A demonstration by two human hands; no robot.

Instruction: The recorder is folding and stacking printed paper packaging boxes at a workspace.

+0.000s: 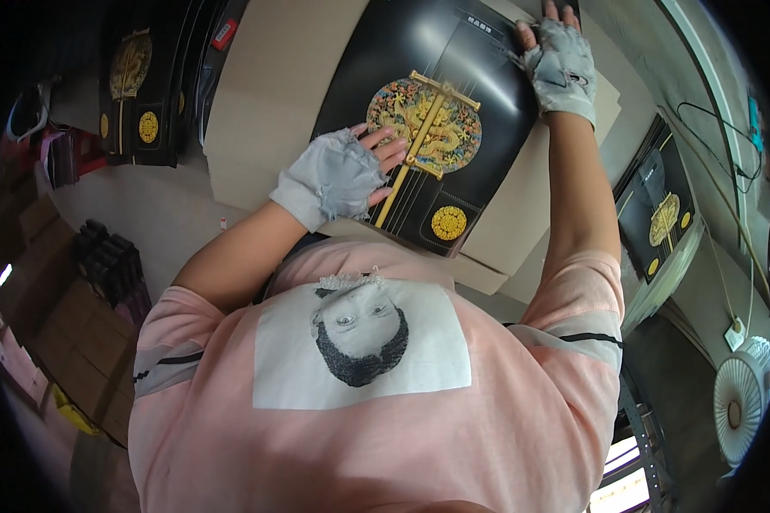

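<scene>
A glossy black garment bag or sleeve (475, 64) lies in front of me, printed with a round gold-and-coloured dragon medallion, a yellow bar and a small gold roundel. My left hand (338, 175), in a worn grey fingerless glove, rests flat on its near left part with the fingers stretched. At the far right edge of the black piece is my right hand (563, 68), gloved alike, thumb apart from the fingers. Its fingertips reach the top of the picture beside something dark that I cannot make out.
Cardboard sheets (257, 111) lie under the black piece. Similar printed black pieces stand in a stack (137, 94) at the far left, and another stack (659, 201) is at right. A white fan (740, 402) and hanging cables are at the right edge; cartons (85, 333) sit lower left.
</scene>
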